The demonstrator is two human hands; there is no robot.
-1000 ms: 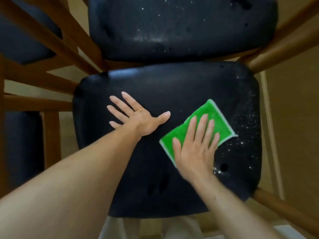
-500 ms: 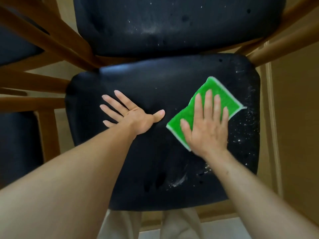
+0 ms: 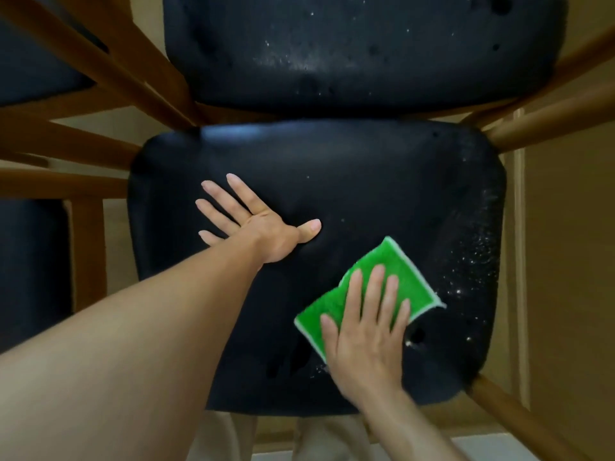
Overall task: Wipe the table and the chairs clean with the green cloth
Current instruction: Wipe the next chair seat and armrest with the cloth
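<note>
dim, warm light | glare on seat (image 3: pixel 233 133) top edge | wide-angle warp | soft focus

The right hand (image 3: pixel 362 331) hides the green cloth's (image 3: pixel 404 277) near corner; the upper chair seat (image 3: pixel 349 44) is cut off at the top edge.

Green cloth (image 3: pixel 382 287): bright green, white-edged rectangle, lying flat and skewed on the near-right part of the chair seat (image 3: pixel 366 181). Seat: black padded cushion on a wooden frame, white specks along its right edge, small dark dents near the cloth.
</note>
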